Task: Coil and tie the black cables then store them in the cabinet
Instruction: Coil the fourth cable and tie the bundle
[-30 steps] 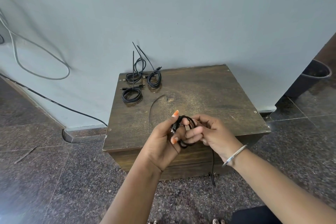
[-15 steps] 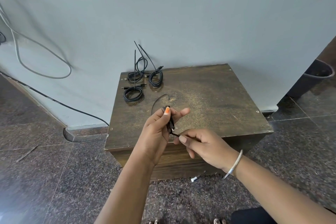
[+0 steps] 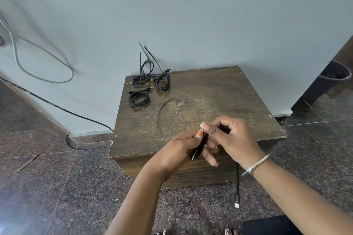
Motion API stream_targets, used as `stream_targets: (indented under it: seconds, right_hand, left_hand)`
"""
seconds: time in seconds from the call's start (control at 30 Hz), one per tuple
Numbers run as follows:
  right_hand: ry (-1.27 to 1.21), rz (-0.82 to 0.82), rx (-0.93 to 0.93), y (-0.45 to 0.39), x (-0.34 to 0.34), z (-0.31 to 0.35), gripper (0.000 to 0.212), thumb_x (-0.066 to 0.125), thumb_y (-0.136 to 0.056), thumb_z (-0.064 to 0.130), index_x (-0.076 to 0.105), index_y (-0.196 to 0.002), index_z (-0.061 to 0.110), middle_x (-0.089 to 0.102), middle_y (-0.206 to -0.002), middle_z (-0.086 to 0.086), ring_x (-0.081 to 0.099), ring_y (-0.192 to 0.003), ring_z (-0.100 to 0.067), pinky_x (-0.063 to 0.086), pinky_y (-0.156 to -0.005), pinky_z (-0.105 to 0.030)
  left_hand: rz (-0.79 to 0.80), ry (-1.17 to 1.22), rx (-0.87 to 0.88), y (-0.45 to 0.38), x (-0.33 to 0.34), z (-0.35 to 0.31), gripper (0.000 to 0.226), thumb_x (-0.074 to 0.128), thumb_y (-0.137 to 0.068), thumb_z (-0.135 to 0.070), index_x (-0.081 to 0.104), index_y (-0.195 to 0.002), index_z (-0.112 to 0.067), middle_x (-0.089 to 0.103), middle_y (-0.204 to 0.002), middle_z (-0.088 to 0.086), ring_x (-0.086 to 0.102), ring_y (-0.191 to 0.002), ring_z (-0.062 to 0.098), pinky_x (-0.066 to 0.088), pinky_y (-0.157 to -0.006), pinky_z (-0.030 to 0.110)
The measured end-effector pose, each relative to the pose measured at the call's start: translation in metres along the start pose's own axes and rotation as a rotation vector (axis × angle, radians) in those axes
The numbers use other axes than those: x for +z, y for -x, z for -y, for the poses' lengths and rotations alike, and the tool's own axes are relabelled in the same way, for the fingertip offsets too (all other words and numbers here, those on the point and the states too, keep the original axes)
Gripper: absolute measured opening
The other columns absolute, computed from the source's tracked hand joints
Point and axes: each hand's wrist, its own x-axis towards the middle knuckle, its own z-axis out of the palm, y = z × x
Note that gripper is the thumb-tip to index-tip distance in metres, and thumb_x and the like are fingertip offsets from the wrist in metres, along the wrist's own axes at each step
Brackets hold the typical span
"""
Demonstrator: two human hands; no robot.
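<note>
Left hand (image 3: 183, 149) pinching thin black cable (image 3: 198, 148), right hand (image 3: 232, 137) gripping it; dangling plug end (image 3: 237, 201) risks loosening coil.

A pale blue-grey wall (image 3: 191, 15) fills the upper half of the view. On its left side a grey cable (image 3: 45, 59) hangs in a loose loop, and below it a thin black wire (image 3: 63, 109) slants down to the skirting. The floor (image 3: 47, 187) is dark speckled granite tile with pale joints. A thin stick-like strip (image 3: 28, 162) lies on the tiles at the left. At the far right a dark round bin (image 3: 337, 72) stands beside a dark brown panel (image 3: 343, 51).
</note>
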Motion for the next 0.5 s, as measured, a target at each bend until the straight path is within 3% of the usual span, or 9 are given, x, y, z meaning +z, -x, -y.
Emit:
stream_targets:
  seconds: [0.13,0.2,0.3,0.37,0.5]
  right_hand:
    - [0.053,-0.036,0.004,-0.004,-0.002,-0.01,0.039,0.07,-0.068,0.048,0.066,-0.063,0.009,0.058,-0.053,0.001,0.047,-0.05,-0.002,0.037,-0.048,-0.013]
    - [0.046,-0.042,0.023,-0.006,-0.001,-0.014,0.033,0.068,-0.069,0.047,0.066,-0.066,0.014,0.057,-0.053,0.009,0.046,-0.05,0.0,0.038,-0.048,-0.012]
    - [0.038,-0.003,0.036,-0.008,0.002,-0.019,0.025,0.062,-0.075,0.045,0.065,-0.07,0.021,0.06,-0.061,0.009,0.052,-0.059,-0.006,0.043,-0.057,-0.024]
    - [0.011,0.062,0.059,-0.009,0.005,-0.021,0.018,0.059,-0.08,0.041,0.065,-0.072,0.027,0.06,-0.064,0.01,0.052,-0.059,-0.007,0.04,-0.055,-0.023]
    - [0.032,0.185,0.138,-0.007,0.008,-0.028,0.024,0.052,-0.095,0.015,0.066,-0.08,0.027,0.058,-0.063,-0.003,0.047,-0.052,-0.016,0.036,-0.05,-0.025]
  left_hand:
    - [0.023,0.155,-0.05,0.0,-0.001,0.0,0.04,0.036,-0.097,-0.028,0.067,-0.089,-0.005,0.058,-0.048,0.009,0.066,-0.099,0.041,0.048,-0.093,0.035]
    - [0.024,0.227,-0.045,0.0,-0.002,0.0,0.042,0.037,-0.096,-0.031,0.065,-0.089,-0.001,0.051,-0.042,0.006,0.068,-0.091,0.041,0.051,-0.089,0.033]
    - [-0.013,0.356,-0.019,0.002,-0.002,-0.004,0.043,0.036,-0.096,-0.032,0.063,-0.086,0.001,0.044,-0.038,0.003,0.07,-0.081,0.036,0.053,-0.078,0.027]
    - [-0.048,0.437,-0.01,0.002,-0.001,-0.006,0.045,0.035,-0.094,-0.031,0.065,-0.083,0.0,0.041,-0.036,0.001,0.071,-0.076,0.034,0.055,-0.072,0.025]
    - [-0.103,0.52,0.029,0.002,-0.001,-0.006,0.048,0.034,-0.094,-0.033,0.069,-0.079,-0.005,0.038,-0.037,-0.002,0.071,-0.075,0.031,0.045,-0.096,0.041]
